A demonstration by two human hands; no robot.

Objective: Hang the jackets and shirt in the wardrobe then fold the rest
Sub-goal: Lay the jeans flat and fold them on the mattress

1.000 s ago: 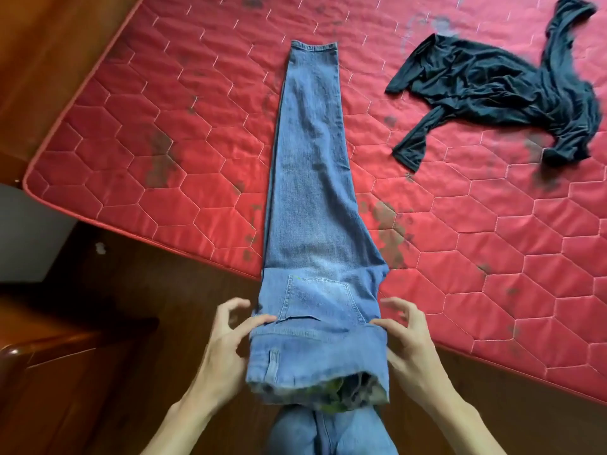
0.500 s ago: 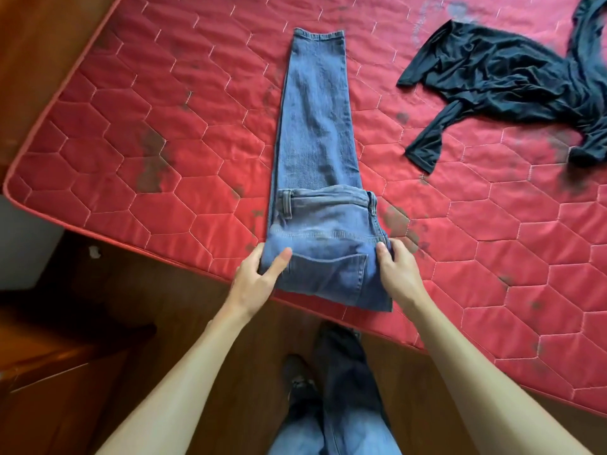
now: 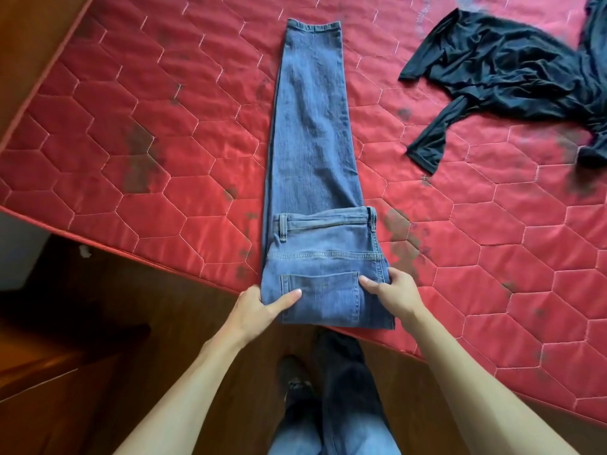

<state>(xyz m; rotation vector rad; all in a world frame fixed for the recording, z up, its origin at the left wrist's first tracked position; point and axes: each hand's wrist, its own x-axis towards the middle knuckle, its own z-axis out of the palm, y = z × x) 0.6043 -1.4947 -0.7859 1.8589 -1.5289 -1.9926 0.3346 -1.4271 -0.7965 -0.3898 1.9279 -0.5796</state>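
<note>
**Jeans folded at the mattress edge, a hand gripping each side**

The red quilted mattress [image 3: 138,103] fills most of the view, its near edge running diagonally from the left down to the lower right, with dark wooden floor [image 3: 170,339] below it. Broad bare stretches of mattress lie on both sides of the blue jeans [image 3: 312,119]. The jeans lie lengthwise down the middle, legs stacked and narrow, hem at the far end; the waistband part is folded over the legs, back pocket up, and the fold just overhangs the mattress edge. A crumpled black shirt [image 3: 512,67] lies well apart at the upper right. The left hand [image 3: 259,307] pinches the fold's left side, thumb on top. The right hand [image 3: 394,290] pinches the right side likewise.
</note>
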